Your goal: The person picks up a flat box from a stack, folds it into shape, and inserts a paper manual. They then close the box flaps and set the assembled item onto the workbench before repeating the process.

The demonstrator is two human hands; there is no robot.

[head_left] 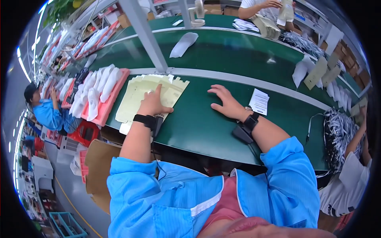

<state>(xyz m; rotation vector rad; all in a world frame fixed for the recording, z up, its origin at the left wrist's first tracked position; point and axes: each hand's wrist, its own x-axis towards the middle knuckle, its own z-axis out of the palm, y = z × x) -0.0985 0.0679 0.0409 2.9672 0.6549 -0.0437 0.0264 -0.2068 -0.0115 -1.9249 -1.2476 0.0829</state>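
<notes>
The left hand (152,104), thumb and forefinger spread, is resting on pale cards (133,93) lying flat, unfolded, at the person's eleven o'clock; the right hand (230,106), fingers parted, is holding nothing at twelve; leaflets (259,102) are lying untouched at one.

Blue jacket (174,220) with white piping (207,203), pinkish-red top (227,198)
Sleeves (283,155) end near the elbows; black straps (251,122) round both wrists, with dark boxes (242,135) and thin cables (253,150).

1. We are in a factory workshop, at a green bench (202,127).
2. Left of our left hand (152,102), a pink tray (114,101) holds white-wrapped items (93,102).
3. Right of our right hand (228,105) lie bundled cables (339,135); beyond it, a co-worker (258,7) handles pale packaging (286,14).
</notes>
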